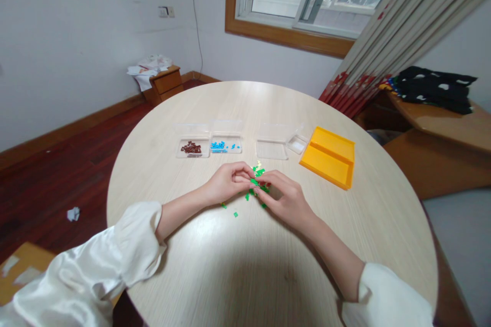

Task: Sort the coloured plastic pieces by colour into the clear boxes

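Note:
My left hand (230, 182) and my right hand (287, 197) meet over the middle of the round table, fingertips nearly touching. Both are closed in a pinch on a small green plastic piece (253, 182) between them. Under and around the fingers lies a loose pile of small green pieces (259, 170), with a few pale yellow ones at its far side; my fingers hide part of it. One stray green piece (236, 214) rests nearer to me.
Beyond my left hand stand see-through boxes with brown pieces (192, 148) and blue pieces (218, 145). Farther right are another see-through box (271, 156), a smaller one (296, 144) and a yellow two-part tray (329, 158). The round wooden table (245, 265) carries them all.

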Action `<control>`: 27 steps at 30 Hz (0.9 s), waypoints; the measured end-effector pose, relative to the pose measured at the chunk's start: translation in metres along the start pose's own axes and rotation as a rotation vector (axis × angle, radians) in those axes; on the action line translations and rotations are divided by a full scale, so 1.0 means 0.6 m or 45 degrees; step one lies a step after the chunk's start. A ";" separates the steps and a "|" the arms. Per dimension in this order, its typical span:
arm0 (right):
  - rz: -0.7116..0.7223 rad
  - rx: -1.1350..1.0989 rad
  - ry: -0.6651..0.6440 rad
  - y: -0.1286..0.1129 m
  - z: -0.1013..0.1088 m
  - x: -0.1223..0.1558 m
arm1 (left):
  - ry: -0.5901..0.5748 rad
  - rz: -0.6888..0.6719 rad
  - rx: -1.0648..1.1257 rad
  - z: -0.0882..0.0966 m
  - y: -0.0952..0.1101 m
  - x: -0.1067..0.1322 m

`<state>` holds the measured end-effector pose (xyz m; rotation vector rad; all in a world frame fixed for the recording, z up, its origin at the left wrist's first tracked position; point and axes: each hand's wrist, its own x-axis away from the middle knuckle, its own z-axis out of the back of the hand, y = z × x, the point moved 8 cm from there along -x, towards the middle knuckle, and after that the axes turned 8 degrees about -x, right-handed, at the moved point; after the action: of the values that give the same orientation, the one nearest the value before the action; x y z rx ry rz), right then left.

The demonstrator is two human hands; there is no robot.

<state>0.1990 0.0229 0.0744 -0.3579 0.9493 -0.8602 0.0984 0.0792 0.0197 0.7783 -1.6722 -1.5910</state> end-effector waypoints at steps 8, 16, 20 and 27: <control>-0.028 0.015 -0.001 0.002 0.000 -0.001 | -0.040 0.007 0.026 -0.004 0.001 0.001; -0.016 0.002 0.023 0.000 0.001 -0.001 | -0.044 0.021 0.059 -0.003 -0.003 0.001; -0.019 0.016 0.034 -0.003 0.002 -0.002 | -0.058 0.028 0.080 -0.005 -0.005 0.001; -0.031 0.055 0.020 -0.002 0.000 0.000 | -0.060 0.026 0.106 -0.004 0.000 0.000</control>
<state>0.1980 0.0222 0.0753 -0.3266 0.9411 -0.9054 0.1001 0.0776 0.0196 0.7681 -1.7844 -1.5446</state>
